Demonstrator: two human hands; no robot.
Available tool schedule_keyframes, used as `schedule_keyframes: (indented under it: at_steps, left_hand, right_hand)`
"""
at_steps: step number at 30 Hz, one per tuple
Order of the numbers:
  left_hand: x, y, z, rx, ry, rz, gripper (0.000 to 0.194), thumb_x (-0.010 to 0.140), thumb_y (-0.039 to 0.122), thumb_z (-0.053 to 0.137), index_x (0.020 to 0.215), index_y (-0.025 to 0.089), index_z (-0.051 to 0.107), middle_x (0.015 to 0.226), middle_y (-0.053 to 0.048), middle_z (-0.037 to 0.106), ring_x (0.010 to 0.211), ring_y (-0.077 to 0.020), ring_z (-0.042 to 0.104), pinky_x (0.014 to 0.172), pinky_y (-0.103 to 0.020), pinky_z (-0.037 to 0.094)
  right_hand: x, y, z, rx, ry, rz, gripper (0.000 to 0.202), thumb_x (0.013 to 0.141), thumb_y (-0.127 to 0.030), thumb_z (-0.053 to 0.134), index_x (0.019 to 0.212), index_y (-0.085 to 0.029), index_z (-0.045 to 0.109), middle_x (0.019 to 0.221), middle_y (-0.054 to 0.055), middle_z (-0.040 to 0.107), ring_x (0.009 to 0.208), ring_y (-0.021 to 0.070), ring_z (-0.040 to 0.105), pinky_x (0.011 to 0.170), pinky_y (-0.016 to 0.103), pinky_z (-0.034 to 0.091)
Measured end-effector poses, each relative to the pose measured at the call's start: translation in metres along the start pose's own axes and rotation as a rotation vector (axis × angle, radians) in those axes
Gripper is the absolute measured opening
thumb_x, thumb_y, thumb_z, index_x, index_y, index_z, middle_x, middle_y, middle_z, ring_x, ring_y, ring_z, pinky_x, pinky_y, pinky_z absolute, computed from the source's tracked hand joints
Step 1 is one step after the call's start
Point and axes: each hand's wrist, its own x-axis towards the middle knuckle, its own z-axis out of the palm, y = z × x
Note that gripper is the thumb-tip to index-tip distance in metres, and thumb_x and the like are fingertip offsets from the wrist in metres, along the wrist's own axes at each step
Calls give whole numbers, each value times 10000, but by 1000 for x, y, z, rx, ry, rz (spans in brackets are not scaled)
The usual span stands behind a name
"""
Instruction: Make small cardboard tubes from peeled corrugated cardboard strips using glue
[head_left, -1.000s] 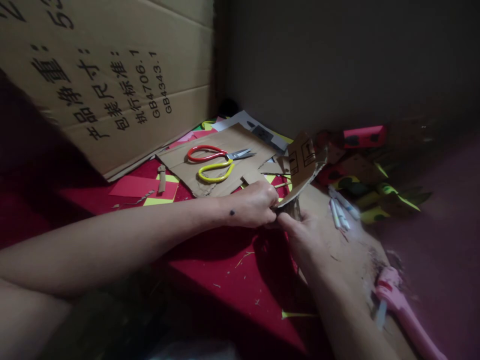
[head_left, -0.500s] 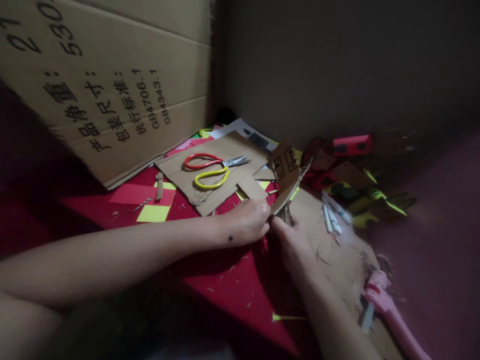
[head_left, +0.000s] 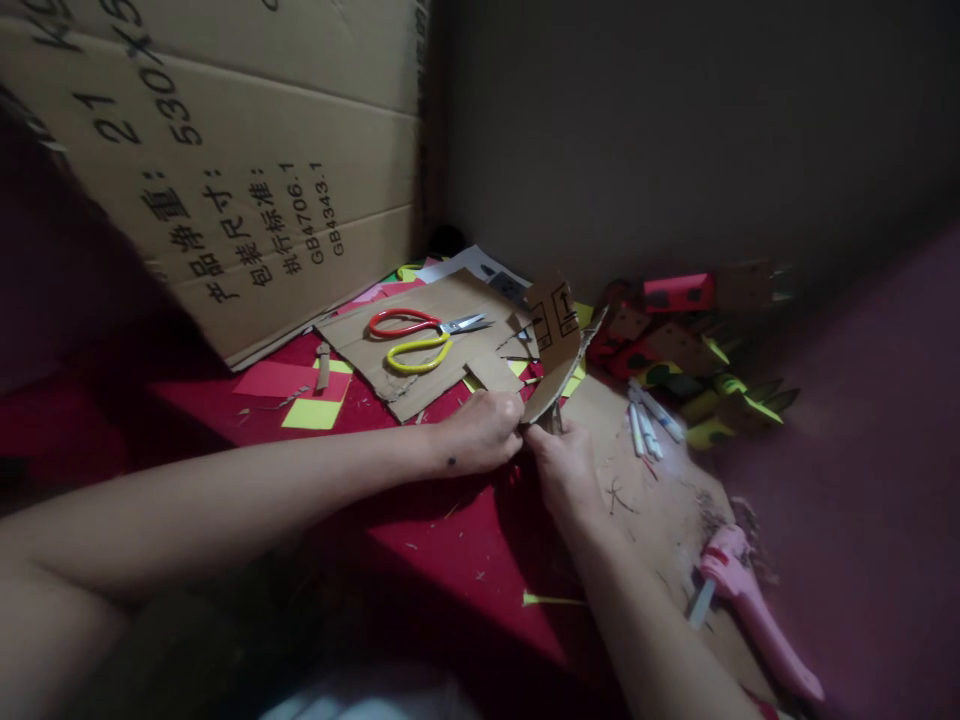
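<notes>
My left hand (head_left: 486, 430) is closed at the lower edge of a bent cardboard piece (head_left: 556, 330) printed with black box and arrow marks. My right hand (head_left: 566, 462) pinches the same piece from the right, its thumb close to the left fingers. The piece stands up and curves above both hands. Behind my left hand, scissors (head_left: 446, 328) with one red and one yellow handle lie on a flat cardboard sheet (head_left: 409, 392). The fingertips of both hands are partly hidden.
A large printed cardboard box (head_left: 300, 120) stands at the left. On the red cloth (head_left: 442, 560) lie red and yellow papers (head_left: 311, 413). White markers (head_left: 646, 430), a pink glue gun (head_left: 750, 590) and painted cardboard shapes (head_left: 679, 292) are at the right.
The view has shifted slightly, so the box appears further right and the glue gun further left. Both hands still hold the bent cardboard piece.
</notes>
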Motion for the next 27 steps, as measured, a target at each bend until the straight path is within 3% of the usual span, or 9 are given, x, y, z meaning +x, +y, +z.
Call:
schedule_keyframes:
  at_steps: [5,12,17,27]
  left_hand:
    - [5,-6,-6,-57,-42,35,124,711,127,508,708,140,631,676,-16,640,634,-133,572,562,-198,396]
    - [7,-1,4,2,6,-40,117,704,172,514,720,133,623,658,-42,622,584,-160,557,500,-225,373]
    - [1,1,13,42,45,-42,190,778,136,443,766,136,632,732,-67,649,668,-176,585,602,-246,419]
    - [3,-1,5,74,37,40,114,732,120,518,676,133,617,646,-24,612,609,-143,540,567,-219,368]
  right_hand:
    - [6,3,-3,68,-16,23,76,508,-147,608,536,-152,538,467,-55,535,446,103,481,450,220,380]
    - [0,-2,-6,99,-73,25,134,527,-211,646,630,-128,624,509,-28,597,483,129,536,499,243,436]
    - [2,1,-2,69,-24,0,131,544,-209,608,650,-132,611,513,-30,593,486,132,550,486,237,451]
    - [16,18,-8,-39,-4,-134,99,509,-207,588,593,-161,613,494,-38,578,512,147,541,468,225,421]
